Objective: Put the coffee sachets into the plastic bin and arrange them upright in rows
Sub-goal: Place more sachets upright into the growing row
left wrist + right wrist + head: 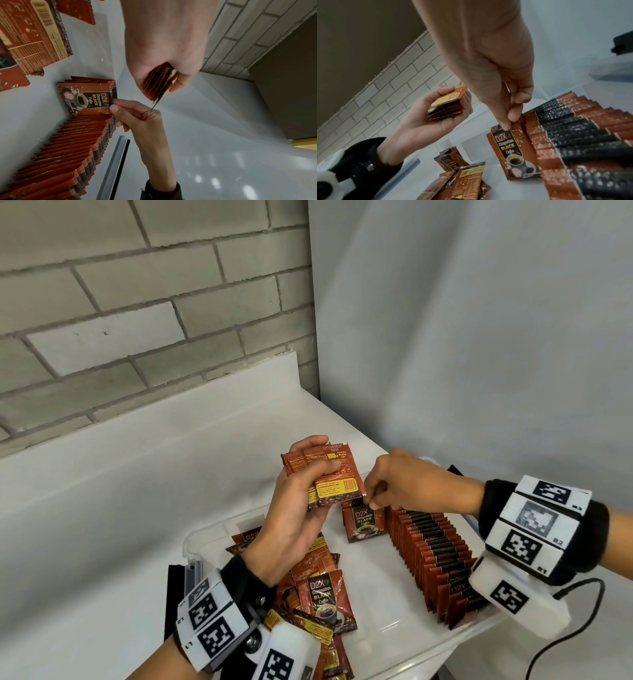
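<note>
Loose sachets (325, 601) wait at six o'clock; our left hand (294, 508) grips a stack (329, 474) to feed from, our right hand (404, 484) pinches one sachet (364, 523) upright against the row (435, 556).

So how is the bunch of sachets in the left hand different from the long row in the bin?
The held stack is a small bunch fanned loosely in the left hand, lifted above the bin; the row is long, standing on edge on the bin floor. The stack shows its printed backs, the row mostly top edges. Both look like the same red coffee sachets.
</note>
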A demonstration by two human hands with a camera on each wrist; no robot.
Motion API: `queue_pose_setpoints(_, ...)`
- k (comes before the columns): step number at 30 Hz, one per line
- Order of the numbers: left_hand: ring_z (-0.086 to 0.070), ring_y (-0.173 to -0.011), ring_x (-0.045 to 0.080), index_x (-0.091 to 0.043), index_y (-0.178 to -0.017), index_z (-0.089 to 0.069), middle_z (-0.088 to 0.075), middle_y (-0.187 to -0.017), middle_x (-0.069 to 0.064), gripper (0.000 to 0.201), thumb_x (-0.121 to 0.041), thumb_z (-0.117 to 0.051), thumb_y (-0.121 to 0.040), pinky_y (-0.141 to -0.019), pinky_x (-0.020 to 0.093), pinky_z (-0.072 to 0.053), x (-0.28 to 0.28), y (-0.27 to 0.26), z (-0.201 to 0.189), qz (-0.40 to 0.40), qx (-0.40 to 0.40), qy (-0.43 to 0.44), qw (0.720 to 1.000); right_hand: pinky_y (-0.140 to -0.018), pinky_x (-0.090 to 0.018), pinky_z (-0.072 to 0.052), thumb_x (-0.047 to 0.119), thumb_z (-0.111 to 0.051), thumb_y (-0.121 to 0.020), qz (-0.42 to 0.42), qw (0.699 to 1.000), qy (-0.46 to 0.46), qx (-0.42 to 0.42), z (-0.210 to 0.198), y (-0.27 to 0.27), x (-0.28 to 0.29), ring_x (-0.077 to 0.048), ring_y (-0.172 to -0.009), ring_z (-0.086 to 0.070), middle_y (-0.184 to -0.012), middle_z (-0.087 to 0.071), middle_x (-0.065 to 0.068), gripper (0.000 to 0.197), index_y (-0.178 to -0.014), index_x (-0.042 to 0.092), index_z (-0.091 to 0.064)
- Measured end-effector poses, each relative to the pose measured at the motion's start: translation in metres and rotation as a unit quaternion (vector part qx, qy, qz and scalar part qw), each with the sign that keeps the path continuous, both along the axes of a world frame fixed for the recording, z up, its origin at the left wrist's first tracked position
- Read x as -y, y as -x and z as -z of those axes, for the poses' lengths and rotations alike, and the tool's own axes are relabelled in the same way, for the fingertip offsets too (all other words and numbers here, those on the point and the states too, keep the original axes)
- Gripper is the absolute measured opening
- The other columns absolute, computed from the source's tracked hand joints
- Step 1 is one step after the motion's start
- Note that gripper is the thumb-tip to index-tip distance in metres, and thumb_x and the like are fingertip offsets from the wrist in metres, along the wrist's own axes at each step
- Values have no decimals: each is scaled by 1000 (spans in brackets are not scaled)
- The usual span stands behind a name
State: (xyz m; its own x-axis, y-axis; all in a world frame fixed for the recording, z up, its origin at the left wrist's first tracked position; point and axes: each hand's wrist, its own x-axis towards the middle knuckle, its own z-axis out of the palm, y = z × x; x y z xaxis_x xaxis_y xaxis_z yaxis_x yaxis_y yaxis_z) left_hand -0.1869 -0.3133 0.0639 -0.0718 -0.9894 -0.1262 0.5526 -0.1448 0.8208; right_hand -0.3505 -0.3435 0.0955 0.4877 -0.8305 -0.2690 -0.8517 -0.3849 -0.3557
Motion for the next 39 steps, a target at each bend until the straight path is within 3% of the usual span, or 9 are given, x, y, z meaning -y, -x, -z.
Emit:
queue_pose_setpoints(7, -70, -88, 22, -21, -109, -64, -73, -97, 5, 40, 5, -64, -79, -68, 30, -57, 0, 0, 0, 2, 13, -3, 1000, -52, 0, -37, 16, -68, -87, 2, 1000, -13, 13, 3, 2, 4, 25, -53, -46, -67, -56, 17, 13, -98, 15, -75)
queue_pose_setpoints(10, -70, -88, 22, -22, -109, -65, -73, -96, 5, 43, 4, -67, -75, -74, 33, -57, 0, 0, 0, 9, 20, -2, 1000, -64, -15, -49, 16, -71, -85, 27, 999, -17, 45, 1, 9, 10, 4, -57, -60, -67, -64, 14, 9, -92, 19, -75)
queue_pose_setpoints(12, -70, -90, 23, -22, -110, -64, -72, -98, 6, 47, 2, -69, -70, -81, 38, -55, 0, 1, -1, 15, 20, -1, 1000, -60, -11, -46, 16, -69, -86, 53, 994, -41, 86, -4, 17, 12, -5, -63, -64, -66, -69, 12, 9, -91, 20, -74)
queue_pose_setpoints(17, -70, -93, 26, -23, -107, -64, -72, -101, 8, 47, -1, -70, -66, -80, 38, -55, 0, 2, -1, 39, 9, 3, 999, -60, -15, -49, 18, -57, -95, 158, 919, -210, 294, -14, 27, -2, -7, -68, -63, -94, -74, -4, 15, -105, 12, -66)
queue_pose_setpoints(23, -66, -100, 32, -22, -107, -63, -68, -112, 15, 44, 1, -72, -71, -84, 41, -52, -3, 5, -1, 91, 13, 1, 996, -61, -18, -45, 24, -69, -83, 175, 887, -221, 367, -10, 26, -22, -6, -66, -58, -74, -69, 3, 26, -105, 12, -66)
queue_pose_setpoints(27, -65, -105, 28, -21, -106, -66, -68, -114, 13, 24, -29, -62, -83, -87, 37, -52, -6, 7, -5, 127, 10, -19, 992, -69, -23, -42, 17, -72, -80, 183, 874, -184, 411, -9, 25, -28, -8, -71, -58, -82, -70, -7, 20, -100, 15, -67)
queue_pose_setpoints(32, -65, -74, 17, -13, -114, -65, -69, -94, 10, 63, -64, -45, -85, -75, 32, -49, -4, 5, -5, 170, -27, -83, 982, -64, -18, -46, 21, -73, -72, 168, 844, -118, 495, -20, 30, -31, -10, -69, -59, -87, -72, -7, 15, -86, 19, -67)
queue_pose_setpoints(36, -60, -70, 22, -15, -95, -74, -62, -85, 14, 45, -48, -81, -66, -65, 32, -52, -3, 7, -1, 216, -65, -90, 970, -73, -16, -52, 11, -73, -71, 138, 835, -95, 525, -21, 29, -37, -15, -82, -69, -92, -74, -7, 13, -83, 12, -67)
queue_pose_setpoints(39, -61, -68, 22, -13, -95, -73, -63, -83, 15, 42, -23, -88, -58, -62, 32, -53, -3, 7, 0, 240, -79, -86, 964, -81, -18, -53, 7, -71, -71, 111, 852, -83, 504, -18, 29, -38, -16, -92, -70, -95, -75, -4, 15, -86, 5, -69)
